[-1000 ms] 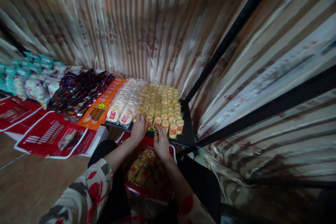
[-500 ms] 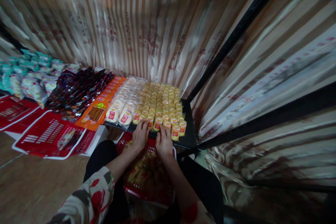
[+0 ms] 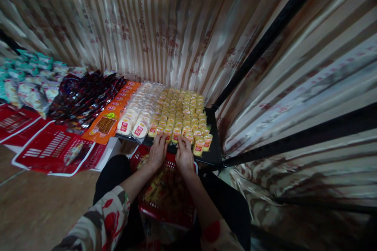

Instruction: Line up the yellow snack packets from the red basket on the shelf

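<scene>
Rows of small yellow wrapped snack cakes (image 3: 176, 111) with red-and-white labels stand on a black shelf (image 3: 214, 141). My left hand (image 3: 158, 152) is at the front edge, its bent fingers closed against a front-row cake pack. Close beside it, my right hand (image 3: 184, 156) has its fingers pressed together on another front pack, partly covering it. One labelled pack shows between the two hands. Below my forearms, a red basket (image 3: 167, 211) between my knees holds more yellow packs.
Left of the cakes are clear-wrapped white round snacks (image 3: 140, 125), an orange packet (image 3: 103, 125), dark packets (image 3: 85, 98) and teal-and-white bags (image 3: 32, 74). Red printed sheets (image 3: 55, 149) hang from the shelf front. A striped curtain (image 3: 165, 27) and black frame bars (image 3: 250, 62) enclose the shelf.
My hands stay at the front row, with slight finger shifts; the right fingertips have moved a little left. The view has shifted slightly.
</scene>
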`<state>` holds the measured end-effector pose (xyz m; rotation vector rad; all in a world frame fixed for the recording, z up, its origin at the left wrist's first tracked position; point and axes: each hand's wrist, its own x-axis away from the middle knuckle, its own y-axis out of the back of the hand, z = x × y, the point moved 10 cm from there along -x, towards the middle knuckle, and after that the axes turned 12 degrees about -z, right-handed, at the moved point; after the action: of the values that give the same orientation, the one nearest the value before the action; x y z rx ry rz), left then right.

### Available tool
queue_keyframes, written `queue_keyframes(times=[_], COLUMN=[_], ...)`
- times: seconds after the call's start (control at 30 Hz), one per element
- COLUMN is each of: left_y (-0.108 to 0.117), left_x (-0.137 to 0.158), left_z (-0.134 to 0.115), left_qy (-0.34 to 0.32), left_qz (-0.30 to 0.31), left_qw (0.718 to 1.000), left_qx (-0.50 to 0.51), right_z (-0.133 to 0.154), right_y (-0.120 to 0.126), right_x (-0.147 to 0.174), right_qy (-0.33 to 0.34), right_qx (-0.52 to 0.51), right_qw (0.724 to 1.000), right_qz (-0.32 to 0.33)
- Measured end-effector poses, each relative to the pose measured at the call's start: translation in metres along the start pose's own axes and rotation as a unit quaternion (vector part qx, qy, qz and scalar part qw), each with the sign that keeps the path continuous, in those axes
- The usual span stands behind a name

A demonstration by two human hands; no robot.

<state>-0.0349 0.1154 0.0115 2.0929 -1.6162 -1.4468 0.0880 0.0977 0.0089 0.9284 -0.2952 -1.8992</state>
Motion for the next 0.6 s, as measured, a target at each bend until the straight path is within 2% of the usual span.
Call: queue_keyframes(times=[0.13,0.23,0.37,0.43,0.5,0.6], left_y=[-0.001,0.008,0.019,0.015,0.001,-0.017], left_x=[0.005,0.014,0.038,0.062,0.095,0.158], left_z=[0.004,0.004,0.005,0.013,0.029,0.060], left_qy=[0.020,0.013,0.001,0.023,0.066,0.148], left_qz=[0.033,0.044,0.075,0.139,0.251,0.448], left_qw=[0.999,0.999,0.997,0.990,0.962,0.862], left_qx=[-0.014,-0.006,0.004,-0.026,-0.089,-0.186], right_z=[0.003,0.012,0.023,0.019,0.007,-0.023], right_y=[0.002,0.007,0.006,-0.007,-0.033,-0.081], right_x=[-0.002,0.002,0.026,0.052,0.086,0.148], right_qy=[-0.010,0.007,0.029,0.013,-0.021,-0.110], right_qx=[-0.008,-0.026,-0.026,-0.023,-0.024,-0.012], right_qw=[1.000,1.000,0.999,0.998,0.992,0.957], right_qz=[0.001,0.002,0.016,0.050,0.124,0.267])
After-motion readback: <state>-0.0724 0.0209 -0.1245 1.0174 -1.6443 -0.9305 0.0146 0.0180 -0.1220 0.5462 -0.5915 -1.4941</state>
